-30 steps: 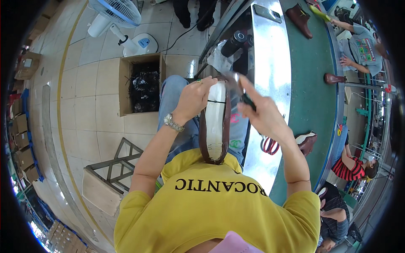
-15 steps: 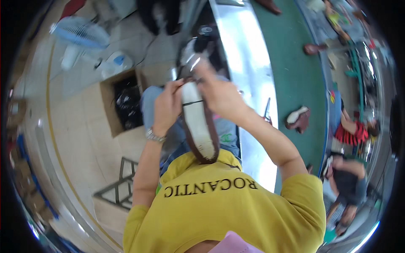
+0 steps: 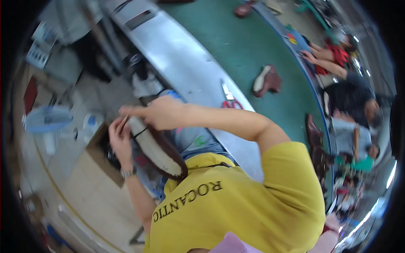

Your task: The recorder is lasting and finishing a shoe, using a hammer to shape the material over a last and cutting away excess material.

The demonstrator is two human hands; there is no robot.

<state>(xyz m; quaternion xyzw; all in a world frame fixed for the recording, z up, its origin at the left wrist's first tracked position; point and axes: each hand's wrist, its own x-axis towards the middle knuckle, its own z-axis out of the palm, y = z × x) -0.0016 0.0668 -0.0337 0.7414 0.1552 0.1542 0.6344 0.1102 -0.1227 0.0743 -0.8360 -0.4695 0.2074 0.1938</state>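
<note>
A brown leather shoe [image 3: 158, 149] lies sole up against my lap, its pale underside crossed by a dark line near the heel. The toe points toward my shirt. My left hand [image 3: 120, 137] grips the heel end, with a metal watch at the wrist. Over the heel's right side reaches my right hand [image 3: 162, 114]. Its fingers are closed, and the tips meet those of my left hand at the heel edge. Whatever they pinch is too small and blurred to make out. Red-handled scissors [image 3: 230, 100] rest on the metal ledge beyond my right forearm.
The metal ledge [image 3: 181, 50] borders a green belt [image 3: 219, 33], where another brown shoe [image 3: 268, 80] lies. More brown shoes [image 3: 314, 130] stand at its far side. People sit across the belt. At left are a cardboard box [image 3: 99, 154] and a fan [image 3: 48, 119].
My view has turned, so the ledge and belt now slant across the picture. My right hand has come from above the heel to across it. My left hand stays on the shoe.
</note>
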